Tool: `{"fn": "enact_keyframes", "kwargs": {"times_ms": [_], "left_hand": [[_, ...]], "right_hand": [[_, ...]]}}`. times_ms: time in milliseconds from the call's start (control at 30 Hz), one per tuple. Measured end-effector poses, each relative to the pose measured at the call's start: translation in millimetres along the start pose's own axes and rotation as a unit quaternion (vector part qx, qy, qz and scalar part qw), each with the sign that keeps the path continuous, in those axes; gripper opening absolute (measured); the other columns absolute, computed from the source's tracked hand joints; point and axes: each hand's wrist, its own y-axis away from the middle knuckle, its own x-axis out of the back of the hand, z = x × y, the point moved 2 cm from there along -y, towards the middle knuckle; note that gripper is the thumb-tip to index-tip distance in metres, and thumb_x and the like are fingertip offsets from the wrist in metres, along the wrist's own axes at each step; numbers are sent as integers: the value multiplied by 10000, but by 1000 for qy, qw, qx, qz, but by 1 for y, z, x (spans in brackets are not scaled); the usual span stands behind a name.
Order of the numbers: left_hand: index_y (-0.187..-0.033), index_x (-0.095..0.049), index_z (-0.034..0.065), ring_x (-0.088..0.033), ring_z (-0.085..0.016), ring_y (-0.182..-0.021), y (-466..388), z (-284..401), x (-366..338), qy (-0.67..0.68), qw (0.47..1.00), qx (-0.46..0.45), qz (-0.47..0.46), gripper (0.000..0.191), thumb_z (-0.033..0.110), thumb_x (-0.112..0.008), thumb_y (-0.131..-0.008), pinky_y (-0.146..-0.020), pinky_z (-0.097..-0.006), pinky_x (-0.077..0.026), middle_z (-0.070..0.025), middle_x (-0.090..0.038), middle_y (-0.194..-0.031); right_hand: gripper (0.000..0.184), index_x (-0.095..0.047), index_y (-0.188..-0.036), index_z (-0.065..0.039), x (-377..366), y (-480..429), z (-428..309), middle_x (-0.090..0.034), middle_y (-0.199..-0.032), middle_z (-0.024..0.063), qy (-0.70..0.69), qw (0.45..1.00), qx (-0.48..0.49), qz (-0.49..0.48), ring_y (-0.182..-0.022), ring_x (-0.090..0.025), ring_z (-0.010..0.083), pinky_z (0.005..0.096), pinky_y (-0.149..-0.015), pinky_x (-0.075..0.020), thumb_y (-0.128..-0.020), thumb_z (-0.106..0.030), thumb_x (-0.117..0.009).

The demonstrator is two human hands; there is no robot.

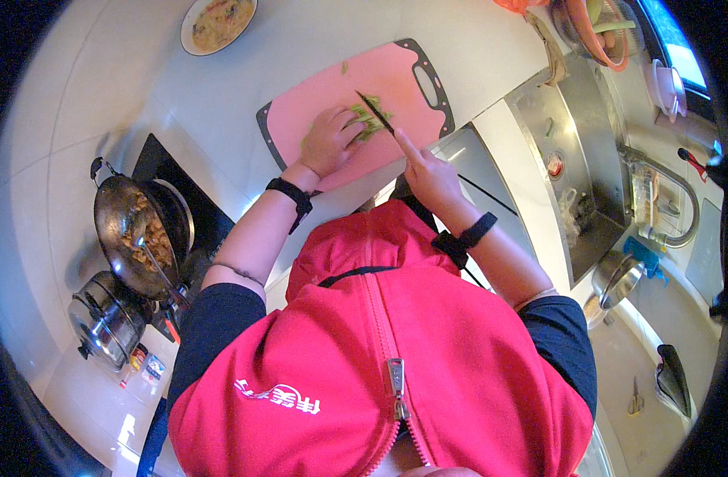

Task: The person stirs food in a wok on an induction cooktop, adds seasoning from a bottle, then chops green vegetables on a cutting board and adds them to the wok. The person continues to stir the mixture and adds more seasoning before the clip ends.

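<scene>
A pink cutting board (322, 86) with dark corners lies on the light counter, a little tilted. On it is a small heap of cut green vegetable (373, 107), with one loose bit near the far edge. My left hand (334, 140) rests with bent fingers on the heap's left side, its fingertips touching the pieces. In my right hand (426, 173) is a knife (375, 112), seen edge-on as a thin dark blade over the heap; my index finger lies along its top. The handle is hidden in my grip.
At the left, a wok (116, 238) of cooked food with a ladle stands by a lidded steel pot (105, 322). A bowl of food (218, 27) sits at the far left. The steel sink (555, 125) is at the right, below an orange basket (584, 33).
</scene>
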Motion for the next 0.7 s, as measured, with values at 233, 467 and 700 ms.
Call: {"fn": "enact_keyframes", "kwargs": {"times_ms": [233,467,700], "left_hand": [[-927,-666,87,-562,-311,-1041,-1,-5,-9,-6,1000,-13,-6,229,139,-692,-706,-911,-434,-463,-90,-608,-1026],[-922,-670,98,-571,-298,-1024,1,-8,-10,-1,1000,-10,-4,198,139,-667,-728,-893,-419,-474,-84,-617,-1014],[-928,-665,85,-558,-309,-1030,2,-9,-14,7,1000,-2,-23,202,148,-665,-736,-889,-420,-467,-84,-614,-1004]], "right_hand": [[731,-249,-1492,-189,9,6,-4,-602,-818,178,81,994,36,-71,-663,-644,369,451,-555,-535,-831,-71,-536],[740,-211,-1509,-178,-29,-10,0,-625,-832,205,17,998,51,-42,-698,-650,375,465,-601,-532,-843,-70,-515],[634,-301,-1473,-186,-37,4,18,-636,-859,227,-84,994,-26,-57,-737,-632,431,486,-661,-525,-881,-114,-518]]}}
